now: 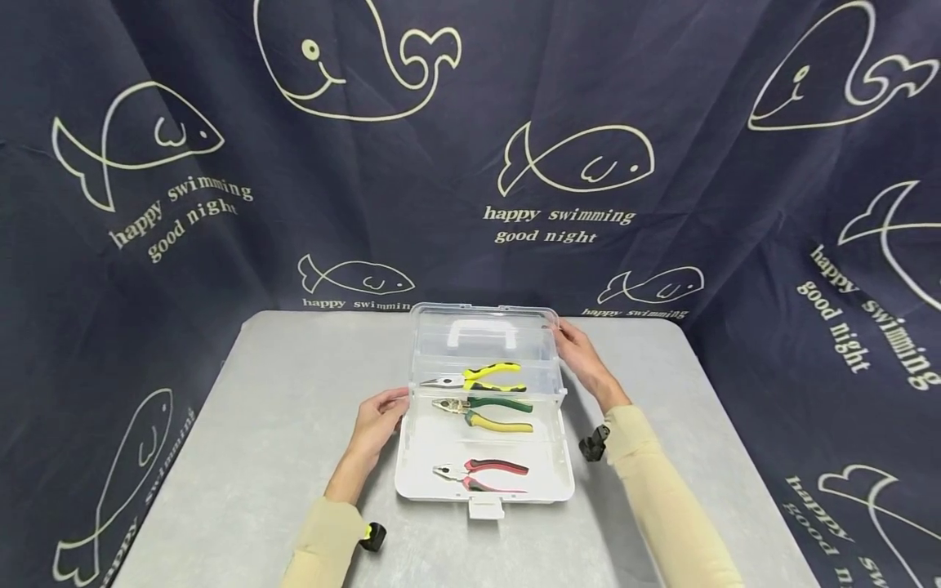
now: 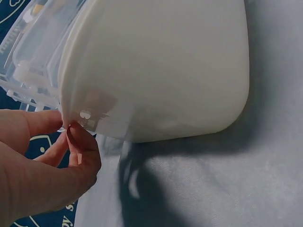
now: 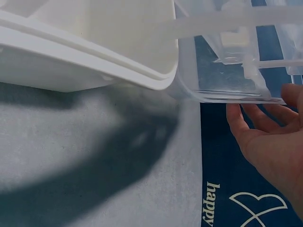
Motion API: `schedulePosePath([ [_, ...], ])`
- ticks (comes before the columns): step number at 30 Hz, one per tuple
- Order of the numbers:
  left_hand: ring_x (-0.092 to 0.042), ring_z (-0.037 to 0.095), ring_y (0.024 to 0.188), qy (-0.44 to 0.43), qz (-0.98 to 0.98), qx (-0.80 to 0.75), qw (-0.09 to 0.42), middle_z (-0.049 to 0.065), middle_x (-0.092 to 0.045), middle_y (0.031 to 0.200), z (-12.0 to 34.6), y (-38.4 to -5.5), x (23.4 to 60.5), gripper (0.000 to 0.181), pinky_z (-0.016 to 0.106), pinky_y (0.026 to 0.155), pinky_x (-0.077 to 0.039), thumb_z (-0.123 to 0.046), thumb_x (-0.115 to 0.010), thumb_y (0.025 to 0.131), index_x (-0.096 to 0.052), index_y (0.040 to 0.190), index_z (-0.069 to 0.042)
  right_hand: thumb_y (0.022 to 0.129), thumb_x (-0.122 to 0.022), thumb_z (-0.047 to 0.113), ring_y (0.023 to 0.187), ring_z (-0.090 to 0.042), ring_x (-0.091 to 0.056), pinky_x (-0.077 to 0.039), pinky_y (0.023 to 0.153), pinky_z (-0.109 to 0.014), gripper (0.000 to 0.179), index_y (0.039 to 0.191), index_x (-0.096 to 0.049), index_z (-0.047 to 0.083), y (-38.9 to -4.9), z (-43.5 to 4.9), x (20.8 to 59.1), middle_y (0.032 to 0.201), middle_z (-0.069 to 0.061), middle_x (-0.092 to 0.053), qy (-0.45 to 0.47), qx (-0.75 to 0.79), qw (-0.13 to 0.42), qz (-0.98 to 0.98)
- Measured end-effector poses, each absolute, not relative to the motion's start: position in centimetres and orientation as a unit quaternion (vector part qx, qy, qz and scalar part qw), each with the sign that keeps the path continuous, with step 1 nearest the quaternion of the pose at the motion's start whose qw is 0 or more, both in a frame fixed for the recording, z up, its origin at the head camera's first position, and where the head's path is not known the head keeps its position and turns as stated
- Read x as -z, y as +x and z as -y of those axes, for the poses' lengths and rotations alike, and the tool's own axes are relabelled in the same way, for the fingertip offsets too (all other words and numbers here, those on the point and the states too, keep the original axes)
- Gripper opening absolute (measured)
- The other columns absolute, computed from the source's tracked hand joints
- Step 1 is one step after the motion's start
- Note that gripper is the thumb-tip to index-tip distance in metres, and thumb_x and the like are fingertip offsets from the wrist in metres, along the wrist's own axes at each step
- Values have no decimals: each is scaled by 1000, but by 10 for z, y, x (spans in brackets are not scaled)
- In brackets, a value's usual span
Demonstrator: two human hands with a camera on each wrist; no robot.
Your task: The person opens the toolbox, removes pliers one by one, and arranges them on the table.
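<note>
While the left hand [image 1: 377,422] pinches the rear left edge of the white plastic toolbox [image 1: 557,469] between thumb and fingers, the right hand [image 1: 579,355] grasps the far right edge of its raised clear lid [image 1: 434,339], thumb on one side, fingers curled at the other. Toolbox stands on the grey worktop [image 1: 316,351], between the two hands and touched by both; its front part extends nearer the wearer than either hand. Contents, back to front: yellow-and-black needle-nose pliers [image 1: 471,377], at the clear plastic section, whether on or behind it cannot be told; green-and-yellow combination pliers [image 1: 468,407], just in front; red-and-black combination pliers [image 1: 466,469], near the front wall. All three have jaws toward the left hand, handles toward the right, and neither hand touches them. White latch [image 1: 486,509] hangs outward at front centre. Dark blue cloth [image 1: 456,204], printed with whales, fish and lettering, hangs behind the worktop.
</note>
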State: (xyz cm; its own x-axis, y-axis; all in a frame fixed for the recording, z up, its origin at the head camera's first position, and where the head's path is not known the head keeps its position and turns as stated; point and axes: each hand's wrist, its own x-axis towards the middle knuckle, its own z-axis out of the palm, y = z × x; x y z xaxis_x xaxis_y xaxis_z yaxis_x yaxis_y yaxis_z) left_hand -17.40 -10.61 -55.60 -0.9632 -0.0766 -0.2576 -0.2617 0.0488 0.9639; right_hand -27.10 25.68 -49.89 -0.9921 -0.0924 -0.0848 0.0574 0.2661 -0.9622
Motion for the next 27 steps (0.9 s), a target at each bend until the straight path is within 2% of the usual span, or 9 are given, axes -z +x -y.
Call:
schedulePosePath([
  [6,-60,10,79,-118,-723,-677,67,9,-69,101,108,-175,558,30,25,70,-52,-6,-63,100,-66,126,7,112,-42,18,130,-29,-49,-40,111,-41,50,159,-34,3,-275,-257,510,149,-28,-48,-7,605,62,-794],
  [14,-61,9,81,-132,-713,-685,66,9,-70,102,104,-173,558,30,23,68,-51,-11,-65,102,-67,125,8,109,-49,12,115,-20,-59,-52,92,-28,52,158,-35,1,-274,-260,524,145,-32,-50,13,630,81,-773],
  [16,-61,9,81,-131,-708,-691,66,9,-71,102,103,-173,558,31,22,68,-51,-13,-64,102,-66,125,8,109,-47,9,112,-19,-59,-51,92,-28,52,158,-35,2,-274,-260,526,144,-32,-51,22,636,86,-767],
  [19,-62,9,80,-135,-697,-701,65,8,-71,101,102,-171,559,32,22,67,-51,-13,-64,102,-66,125,9,109,-45,11,114,-19,-58,-49,100,-33,52,159,-33,3,-274,-260,530,144,-31,-51,29,626,87,-775],
  [23,-62,9,80,-138,-693,-705,61,8,-72,101,102,-169,559,32,23,67,-51,-14,-65,102,-66,125,9,110,-43,13,126,-30,-53,-42,112,-44,53,160,-30,1,-273,-257,534,147,-31,-47,33,616,90,-782],
  [27,-62,11,83,-142,-695,-703,60,11,-72,105,102,-169,558,32,24,69,-51,-15,-64,103,-66,125,8,110,-43,13,134,-39,-48,-38,114,-49,53,159,-29,-1,-273,-255,541,149,-32,-45,45,617,108,-778],
])
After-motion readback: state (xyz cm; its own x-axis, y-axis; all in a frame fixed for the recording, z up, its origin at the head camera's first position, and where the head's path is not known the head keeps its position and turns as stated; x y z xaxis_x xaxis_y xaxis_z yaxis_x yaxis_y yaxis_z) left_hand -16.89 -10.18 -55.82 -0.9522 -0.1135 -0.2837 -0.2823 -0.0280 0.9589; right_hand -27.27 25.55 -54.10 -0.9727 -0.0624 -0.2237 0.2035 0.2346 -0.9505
